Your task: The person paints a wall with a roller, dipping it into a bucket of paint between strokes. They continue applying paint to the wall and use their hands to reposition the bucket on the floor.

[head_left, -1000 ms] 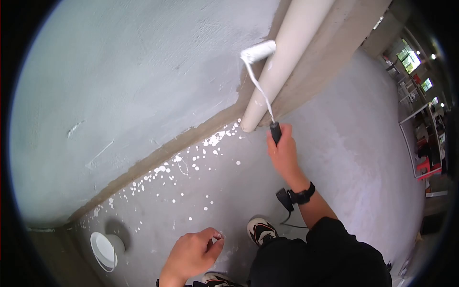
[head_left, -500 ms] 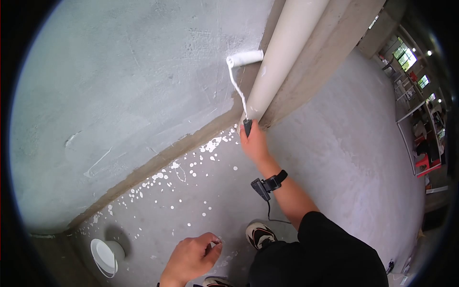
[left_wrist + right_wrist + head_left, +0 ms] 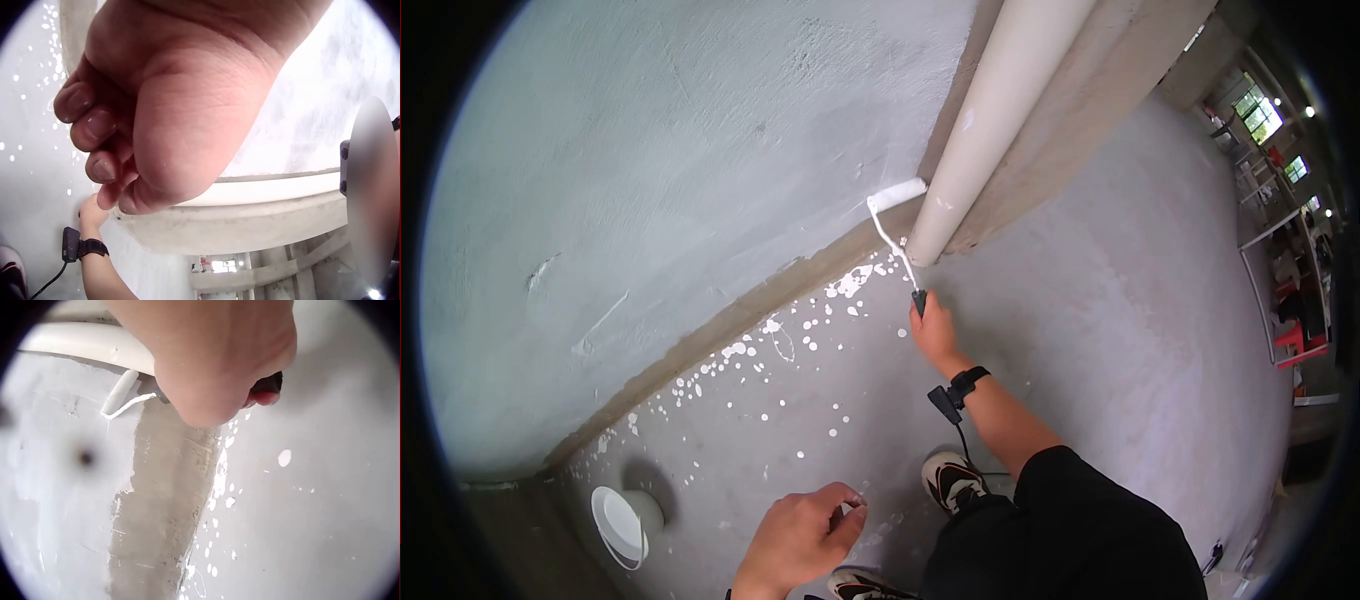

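Observation:
My right hand (image 3: 935,330) grips the black handle (image 3: 919,301) of a paint roller. The white roller sleeve (image 3: 898,193) lies against the lower part of the painted wall (image 3: 700,180), its far end right at the pale pipe (image 3: 1000,110). White paint coats the roller's bent wire frame (image 3: 890,238). In the right wrist view the fist hides most of the handle, while the sleeve (image 3: 120,392) shows beside the pipe. My left hand (image 3: 800,535) hangs idle over the floor with loosely curled fingers (image 3: 101,125) and holds nothing.
A white bucket (image 3: 626,525) with a wire handle stands on the floor at lower left. Paint splashes (image 3: 850,283) dot the floor along a bare brown strip (image 3: 730,325) at the wall's foot. My shoe (image 3: 950,480) is beside a cable from the right wrist. Racks (image 3: 1285,280) stand far right.
The roller has come down along the wall next to the pipe, from higher up to near the wall's foot, with my right hand lower and further left. My left hand stays about where it was.

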